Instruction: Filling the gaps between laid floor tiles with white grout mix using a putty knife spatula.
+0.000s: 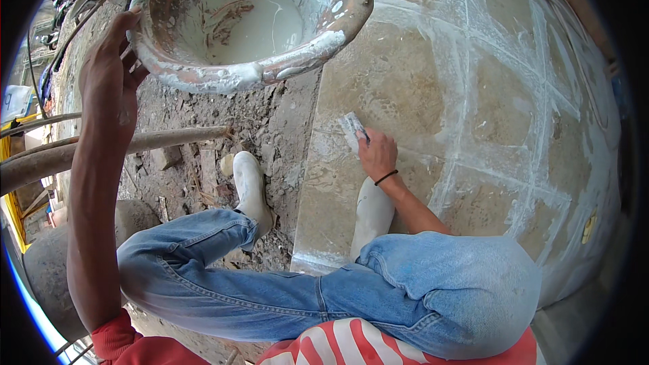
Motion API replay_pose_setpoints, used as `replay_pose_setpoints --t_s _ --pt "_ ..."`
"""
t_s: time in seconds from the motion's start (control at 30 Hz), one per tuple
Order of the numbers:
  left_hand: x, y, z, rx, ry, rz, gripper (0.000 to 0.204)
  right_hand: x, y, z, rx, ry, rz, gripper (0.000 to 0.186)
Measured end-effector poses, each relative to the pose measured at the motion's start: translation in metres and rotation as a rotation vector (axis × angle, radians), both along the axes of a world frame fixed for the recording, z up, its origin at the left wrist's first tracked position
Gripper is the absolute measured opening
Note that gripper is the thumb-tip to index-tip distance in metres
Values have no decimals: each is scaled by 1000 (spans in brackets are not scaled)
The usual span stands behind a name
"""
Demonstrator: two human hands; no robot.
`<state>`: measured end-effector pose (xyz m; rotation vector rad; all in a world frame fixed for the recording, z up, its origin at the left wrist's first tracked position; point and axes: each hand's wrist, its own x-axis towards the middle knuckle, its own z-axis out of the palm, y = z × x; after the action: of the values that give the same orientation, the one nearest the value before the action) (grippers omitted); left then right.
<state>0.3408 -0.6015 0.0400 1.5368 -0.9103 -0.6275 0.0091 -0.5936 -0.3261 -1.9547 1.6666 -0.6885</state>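
Observation:
My left hand (pixel 111 61) grips the rim of a wide, crusted metal basin (pixel 233 78), which is tilted so its inside shows. Pale, milky grout (pixel 274 30) lies at the bottom of it, and white smears coat its wall. Over the tiled floor (pixel 378 81), my right hand (pixel 378 157) is closed round a small flat scraper (pixel 352 130) smeared white. The scraper's blade rests on or just above a tan tile near the floor's left edge; I cannot tell which. My fingers hide part of its grip.
White-filled joints (pixel 466 81) cross the tiles on the right. Left of the tile edge lies rough, broken ground (pixel 270 128) with rubble. A pole (pixel 155 138) juts in from the left, above a grey rounded object (pixel 54 277). My white boots (pixel 250 186) straddle the tile edge.

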Motion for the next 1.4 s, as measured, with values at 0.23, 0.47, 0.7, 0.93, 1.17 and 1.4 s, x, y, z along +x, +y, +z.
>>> replay_pose_setpoints --t_s 0.23,0.47,0.7,0.93,1.17,1.4 --pt "47 44 -16 -46 -7 87 37 -58 -21 23 49 -126 -184 29" --pt "52 62 -44 26 117 87 34 57 7 -5 72 -31 39 26" --pt "59 53 -81 169 64 -41 29 77 14 49 162 -158 309 21" --pt "44 28 -124 228 2 -188 29 -94 -42 60 203 -367 -72 19" --pt "17 -6 -135 275 -3 -373 24 -14 -64 176 -296 -168 295 18" --pt "-22 -33 -153 249 -39 -623 24 73 -141 139 -586 225 438 23"
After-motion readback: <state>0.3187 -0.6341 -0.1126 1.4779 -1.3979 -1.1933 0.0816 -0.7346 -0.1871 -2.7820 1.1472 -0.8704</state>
